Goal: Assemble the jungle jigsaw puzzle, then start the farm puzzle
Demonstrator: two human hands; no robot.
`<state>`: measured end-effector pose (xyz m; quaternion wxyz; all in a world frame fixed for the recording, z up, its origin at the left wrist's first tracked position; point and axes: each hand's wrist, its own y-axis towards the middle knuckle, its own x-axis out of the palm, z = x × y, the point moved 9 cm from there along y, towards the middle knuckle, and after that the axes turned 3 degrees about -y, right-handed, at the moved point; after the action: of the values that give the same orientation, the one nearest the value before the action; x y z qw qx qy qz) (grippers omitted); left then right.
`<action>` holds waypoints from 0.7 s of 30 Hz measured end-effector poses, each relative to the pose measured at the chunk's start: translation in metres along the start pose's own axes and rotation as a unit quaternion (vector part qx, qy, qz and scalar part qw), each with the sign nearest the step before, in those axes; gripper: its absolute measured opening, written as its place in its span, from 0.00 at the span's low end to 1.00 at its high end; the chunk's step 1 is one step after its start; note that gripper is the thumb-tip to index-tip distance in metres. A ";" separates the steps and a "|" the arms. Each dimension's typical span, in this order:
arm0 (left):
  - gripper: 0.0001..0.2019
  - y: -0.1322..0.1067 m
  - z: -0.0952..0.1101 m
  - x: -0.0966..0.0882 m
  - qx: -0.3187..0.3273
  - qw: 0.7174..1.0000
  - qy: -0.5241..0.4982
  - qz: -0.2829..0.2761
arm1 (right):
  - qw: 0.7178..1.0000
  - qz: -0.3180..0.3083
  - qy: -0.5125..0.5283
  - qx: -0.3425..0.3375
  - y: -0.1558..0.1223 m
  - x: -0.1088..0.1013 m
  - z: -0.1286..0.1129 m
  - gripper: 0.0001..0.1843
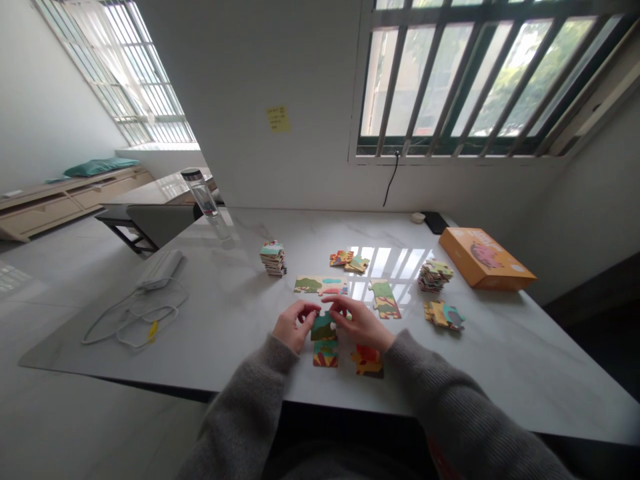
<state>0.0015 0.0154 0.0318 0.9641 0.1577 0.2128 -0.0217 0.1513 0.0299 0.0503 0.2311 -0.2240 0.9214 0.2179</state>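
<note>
The left hand (pixel 295 325) and the right hand (pixel 357 322) are close together over a white stone table (pixel 500 353). Both hands are curled, not open wide, and their fingers pinch the top of a green puzzle piece (pixel 323 327) between them. Both arms wear gray sweater sleeves (pixel 250 393). Right under the green puzzle piece is a bright puzzle piece (pixel 325 353), and I can't tell if they touch. Just to the right of that is a red and orange puzzle piece (pixel 367 361). Farther up the table, a long puzzle strip (pixel 320 285) lies flat, and a green and yellow puzzle strip (pixel 385 299) lies beside it. A small puzzle group (pixel 349 261) sits above them, and another puzzle group (pixel 444 315) sits off to the right. There are two puzzle stacks, a left puzzle stack (pixel 273 259) and a right puzzle stack (pixel 435 275). An orange box (pixel 485 259) lies near the right edge. A clear water bottle (pixel 203 200) stands at the back on the left. A white charger (pixel 160 269) with a white cord (pixel 135 319) lies at the left. A yellow note (pixel 277 119) is stuck on the wall.
</note>
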 end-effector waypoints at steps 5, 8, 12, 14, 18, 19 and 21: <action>0.12 -0.009 0.008 -0.005 0.042 0.998 0.037 0.034 | 0.998 0.039 0.020 0.038 0.001 -0.022 0.010 0.12; 0.17 -0.022 0.009 0.014 0.083 0.985 0.119 -0.089 | 0.997 0.058 0.013 0.044 0.002 -0.029 0.016 0.12; 0.26 -0.034 0.006 0.025 0.090 0.960 0.205 -0.166 | 0.994 0.094 -0.015 0.057 0.000 -0.033 0.026 0.12; 0.26 -0.036 0.007 0.027 0.090 0.957 0.209 -0.178 | 0.991 0.112 -0.036 0.067 -0.002 -0.035 0.030 0.13; 0.18 -0.037 0.006 0.030 0.097 0.952 0.210 -0.199 | 0.991 0.102 -0.054 0.070 -0.007 -0.033 0.025 0.12; 0.17 -0.038 0.005 0.029 0.098 0.951 0.212 -0.201 | 0.991 0.100 -0.061 0.068 -0.010 -0.032 0.021 0.12; 0.15 -0.042 0.001 0.025 0.097 0.950 0.216 -0.202 | 0.989 0.104 -0.083 0.064 -0.017 -0.029 0.012 0.11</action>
<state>0.0205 -0.0238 0.0102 0.8504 0.2051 0.4404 -0.2018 0.1870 0.0310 0.0512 0.2972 -0.0931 0.9292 0.1988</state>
